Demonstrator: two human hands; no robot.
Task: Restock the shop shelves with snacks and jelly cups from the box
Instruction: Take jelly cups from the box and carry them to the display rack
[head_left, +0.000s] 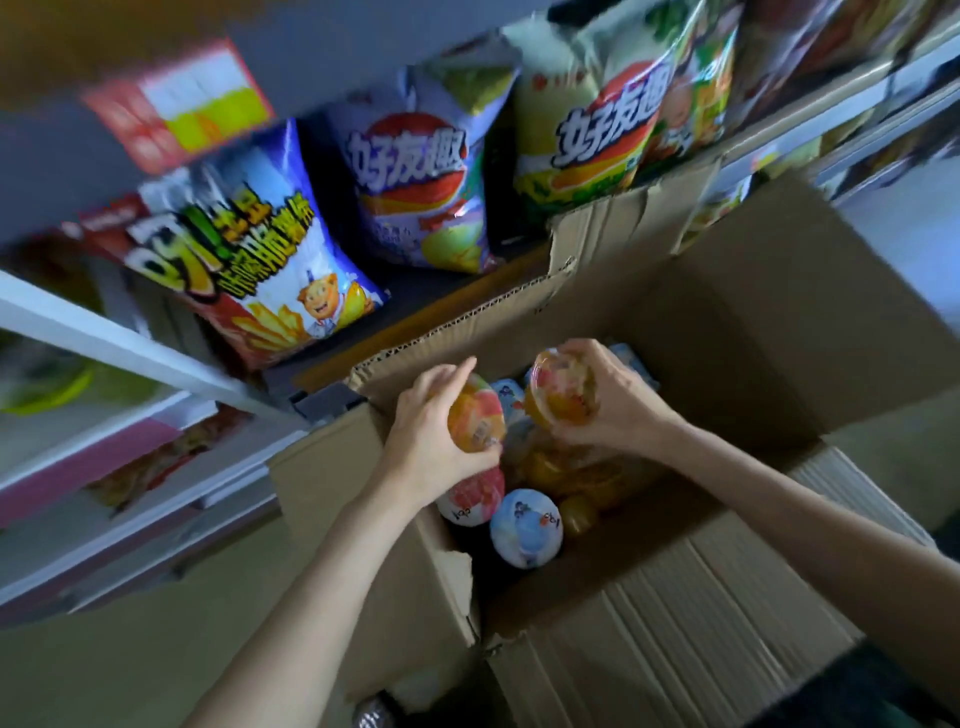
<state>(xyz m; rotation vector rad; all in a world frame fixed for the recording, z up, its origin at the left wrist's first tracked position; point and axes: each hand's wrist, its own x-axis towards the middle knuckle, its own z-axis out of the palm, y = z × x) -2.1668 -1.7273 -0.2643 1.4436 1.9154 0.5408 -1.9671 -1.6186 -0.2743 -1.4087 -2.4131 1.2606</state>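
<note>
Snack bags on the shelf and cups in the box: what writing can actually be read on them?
"好友趣" on the purple crisp bag.
"好友趣" on the yellow-green crisp bag to its right.
Large yellow and green characters on the blue chip-stick bag: too distorted to read.
Small red print on the blue-and-white lidded jelly cup in the cardboard box: too small.
Red-and-yellow packet on the upper shelf: blurred.

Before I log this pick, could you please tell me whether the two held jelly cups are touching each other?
Apart. The head view shows box contents between the left hand's cup and the right hand's cup.
</note>
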